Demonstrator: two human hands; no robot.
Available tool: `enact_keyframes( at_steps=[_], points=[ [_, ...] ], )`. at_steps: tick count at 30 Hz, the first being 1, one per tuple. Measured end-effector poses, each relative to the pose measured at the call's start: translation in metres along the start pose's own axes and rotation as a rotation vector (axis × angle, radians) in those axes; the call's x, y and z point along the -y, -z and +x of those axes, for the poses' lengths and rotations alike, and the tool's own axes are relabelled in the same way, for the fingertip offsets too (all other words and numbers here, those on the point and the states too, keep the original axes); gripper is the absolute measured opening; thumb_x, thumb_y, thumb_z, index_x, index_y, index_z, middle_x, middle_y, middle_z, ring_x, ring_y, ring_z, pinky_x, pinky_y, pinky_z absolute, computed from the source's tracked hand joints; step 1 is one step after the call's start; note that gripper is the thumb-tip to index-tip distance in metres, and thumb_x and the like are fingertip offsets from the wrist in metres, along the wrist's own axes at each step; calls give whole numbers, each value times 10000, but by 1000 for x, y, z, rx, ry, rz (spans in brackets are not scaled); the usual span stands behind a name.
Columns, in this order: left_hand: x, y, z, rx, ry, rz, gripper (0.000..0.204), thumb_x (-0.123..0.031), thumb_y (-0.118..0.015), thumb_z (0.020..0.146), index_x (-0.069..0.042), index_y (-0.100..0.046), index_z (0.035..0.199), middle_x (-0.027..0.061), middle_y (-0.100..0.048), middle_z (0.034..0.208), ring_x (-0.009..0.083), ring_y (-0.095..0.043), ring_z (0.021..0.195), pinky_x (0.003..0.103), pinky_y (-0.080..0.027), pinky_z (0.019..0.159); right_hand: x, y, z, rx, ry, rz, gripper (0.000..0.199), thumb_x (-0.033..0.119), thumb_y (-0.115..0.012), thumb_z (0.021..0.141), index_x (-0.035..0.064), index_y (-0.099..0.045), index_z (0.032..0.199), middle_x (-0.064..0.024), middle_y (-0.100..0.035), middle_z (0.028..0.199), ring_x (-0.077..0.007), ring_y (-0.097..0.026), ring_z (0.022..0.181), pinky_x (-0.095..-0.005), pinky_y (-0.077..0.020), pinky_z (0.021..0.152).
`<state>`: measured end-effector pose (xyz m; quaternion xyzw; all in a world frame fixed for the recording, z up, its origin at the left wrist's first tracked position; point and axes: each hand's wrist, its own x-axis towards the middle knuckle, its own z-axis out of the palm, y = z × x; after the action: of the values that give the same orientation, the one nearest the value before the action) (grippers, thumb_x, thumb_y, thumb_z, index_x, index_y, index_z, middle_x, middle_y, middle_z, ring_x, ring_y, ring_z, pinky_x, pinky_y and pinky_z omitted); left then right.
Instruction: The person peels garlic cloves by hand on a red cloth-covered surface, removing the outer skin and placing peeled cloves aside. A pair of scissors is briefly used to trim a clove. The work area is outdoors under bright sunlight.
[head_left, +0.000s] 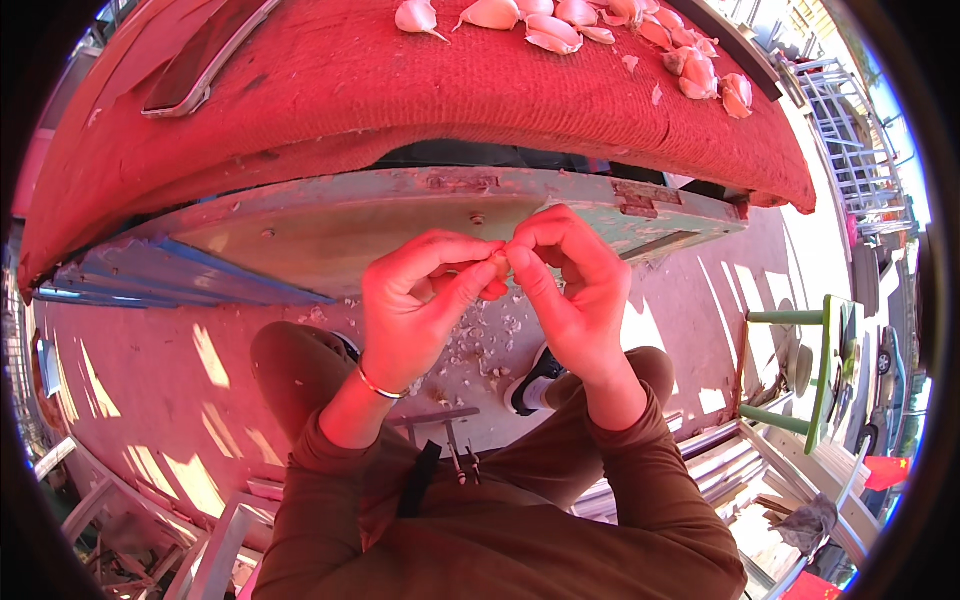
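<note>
Both hands meet in front of me, above my lap and just short of the table's near edge. My left hand point(422, 290), with a bracelet at its wrist, pinches a small garlic clove point(500, 264) between thumb and index finger. From the other side my right hand point(575, 285) grips the same clove with its thumb and fingertips. Fingers hide most of the clove, so how much skin is on it cannot be told. Beyond the hands, several garlic cloves point(553, 34) lie in a loose pile on the red cloth point(420, 100) covering the table.
A phone point(205, 65) rests at the cloth's left. Below the table edge stands a worn painted board point(380, 215). Garlic skins point(485, 340) litter the floor between my shoes. A green-framed stool point(825, 370) stands at the right, with wooden frames point(215, 545) at the lower left.
</note>
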<state>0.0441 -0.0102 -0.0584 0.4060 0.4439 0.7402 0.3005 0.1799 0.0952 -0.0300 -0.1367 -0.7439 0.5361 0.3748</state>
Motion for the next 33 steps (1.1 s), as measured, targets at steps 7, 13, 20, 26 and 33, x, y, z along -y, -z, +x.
enact_keyframes(
  at_steps=[7, 13, 20, 26, 33],
  points=[
    [4, 1, -2, 38, -22, -14, 159, 60, -667, 982, 77, -705, 1135, 125, -723, 1024, 188, -738, 857, 309, -616, 766, -7, -4, -5, -17, -5, -33, 35, -6, -616, 1015, -31, -601, 1032, -68, -604, 999, -107, -625, 823, -254, -517, 744],
    [3, 1, 0, 37, 97, -124, 175, -1, -657, 1014, 73, -682, 1170, 120, -743, 989, 170, -733, 853, 308, -615, 779, -4, -3, -3, -32, -102, 215, 65, 36, -574, 1049, -24, -599, 1037, -38, -572, 1028, -59, -527, 771, -219, -426, 657],
    [6, 6, 3, -33, 66, -139, 212, -84, -627, 1044, 38, -661, 1214, 126, -733, 1032, 147, -685, 826, 303, -584, 787, -1, 5, -1, -81, -68, 281, 132, 93, -572, 1064, -20, -607, 1005, -47, -584, 979, -66, -508, 737, -219, -395, 612],
    [10, 13, 5, 37, 152, -321, 231, -93, -643, 1041, 30, -670, 1235, 137, -739, 1078, 144, -691, 861, 307, -592, 813, -13, 12, 1, 14, -17, 14, 38, 5, -661, 995, -26, -647, 1011, -66, -603, 1028, -93, -568, 792, -233, -469, 677],
    [14, 17, 7, 103, 261, -452, 169, -100, -658, 1033, 3, -676, 1165, 126, -742, 1096, 146, -697, 873, 303, -601, 794, -2, 6, 6, 49, 88, -96, 321, -108, -745, 869, -29, -713, 1178, -97, -601, 1167, -128, -623, 894, -264, -526, 772]
  ],
)
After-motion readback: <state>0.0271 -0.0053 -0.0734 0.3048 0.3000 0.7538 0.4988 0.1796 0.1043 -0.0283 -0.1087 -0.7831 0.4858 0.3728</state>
